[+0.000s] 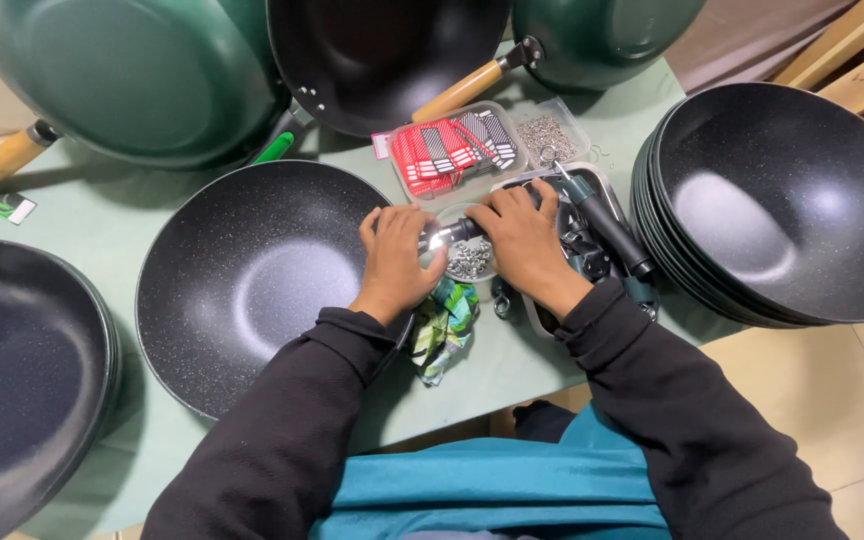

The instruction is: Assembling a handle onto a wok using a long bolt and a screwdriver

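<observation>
Two hands meet over one shiny metal handle stub (449, 234) at the rim of one speckled black pan (252, 280). The left hand (395, 262) is curled, its fingers closed on the pan's rim and the near end of the stub. The right hand (524, 243) is also curled, its fingers wrapped over the stub's other end, so most of the part is hidden between them.

Just beneath the hands sits one small round dish of silver screws (470, 260), and toward the body from it lies one crumpled green cloth (443, 327). Under the right wrist is one tray (607, 180) holding one power screwdriver (602, 222) and dark fittings.

Just beyond the fingers are two clear boxes: one with red and striped tags (449, 147), one with small metal rings (549, 134). Farther beyond lean three pans, two green-backed (122, 75) and one showing its black inside (382, 50), two with wooden handles (462, 92). To the right of the right hand stands one stack of black pans (782, 200); far left of the left hand, another stack (22, 380). All rest on a pale green table (102, 215).
</observation>
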